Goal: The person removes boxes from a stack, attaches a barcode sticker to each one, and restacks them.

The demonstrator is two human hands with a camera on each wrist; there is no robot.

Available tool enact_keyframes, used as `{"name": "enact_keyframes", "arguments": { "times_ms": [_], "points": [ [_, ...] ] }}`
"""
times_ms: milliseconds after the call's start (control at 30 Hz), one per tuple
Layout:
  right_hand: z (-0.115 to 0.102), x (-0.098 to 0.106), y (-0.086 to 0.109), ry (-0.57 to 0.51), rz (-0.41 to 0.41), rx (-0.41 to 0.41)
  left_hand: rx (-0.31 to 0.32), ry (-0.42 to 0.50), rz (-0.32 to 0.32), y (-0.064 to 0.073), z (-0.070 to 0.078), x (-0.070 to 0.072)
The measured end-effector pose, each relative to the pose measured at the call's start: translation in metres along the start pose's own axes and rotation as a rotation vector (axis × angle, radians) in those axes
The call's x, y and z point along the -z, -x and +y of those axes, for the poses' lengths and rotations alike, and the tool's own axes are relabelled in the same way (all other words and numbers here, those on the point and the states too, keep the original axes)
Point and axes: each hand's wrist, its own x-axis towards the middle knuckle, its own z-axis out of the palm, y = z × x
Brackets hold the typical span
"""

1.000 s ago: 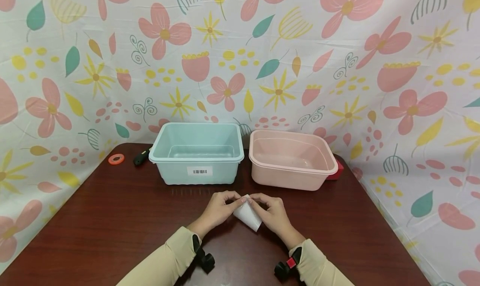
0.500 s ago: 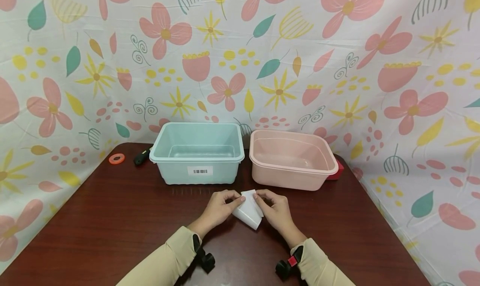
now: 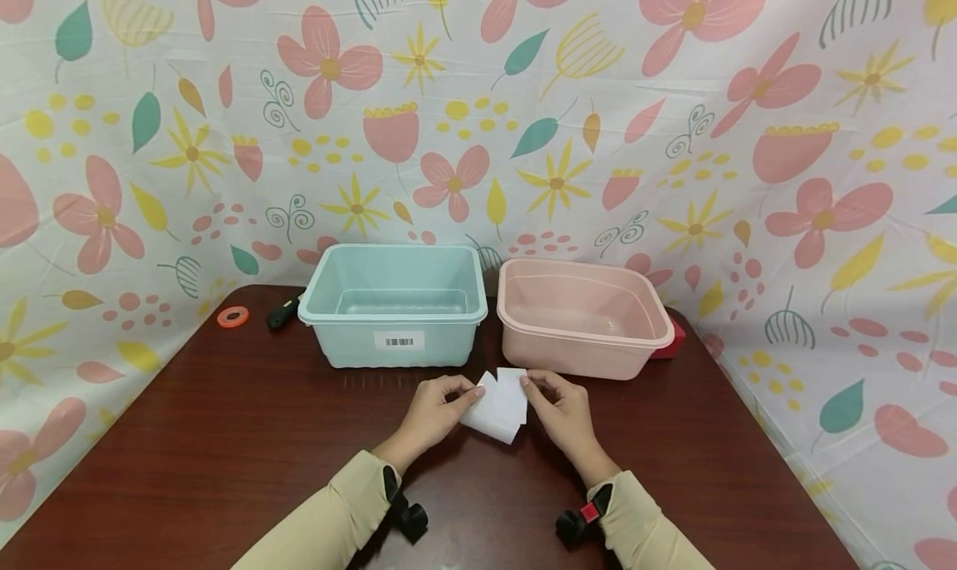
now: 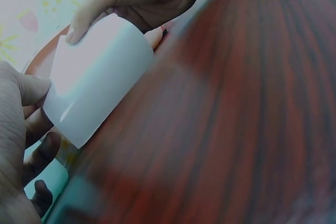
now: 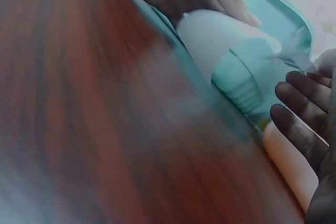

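Note:
A small sheet of white paper point(image 3: 489, 416) is held up between both hands over the table. At its top a V-shaped gap parts a left portion from a squarer right portion point(image 3: 512, 391). My left hand point(image 3: 434, 412) pinches the left edge between thumb and fingers. At the right portion's upper corner, the thumb and fingertips of my right hand point(image 3: 562, 412) pinch the edge. The left wrist view shows the sheet point(image 4: 100, 77) smooth and curved. In the right wrist view it bends into a curl point(image 5: 215, 40), and the strip at my right fingertips is blurred.
Behind the hands stand a light blue basin point(image 3: 340, 346) with a barcode label and a pink basin point(image 3: 568, 358). An orange ring point(image 3: 233, 316) and a dark-handled tool point(image 3: 282, 313) lie at the back left. Something red point(image 3: 670, 343) shows behind the pink basin.
My right hand has moved right, away from the left one. The paper has gone from a single folded-looking shape to two portions spread apart at the top. The left hand has barely moved.

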Motion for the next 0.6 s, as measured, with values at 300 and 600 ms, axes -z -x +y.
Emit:
{"name": "enact_keyframes", "arguments": {
  "times_ms": [300,600],
  "points": [
    [0.005,0.007,-0.004,-0.031,0.030,-0.068,0.025,-0.025,0.038,-0.001,-0.002,0.001],
    [0.010,0.013,-0.007,-0.105,0.004,-0.103,0.029,-0.033,0.053,-0.002,-0.004,0.001]
  ]
}}
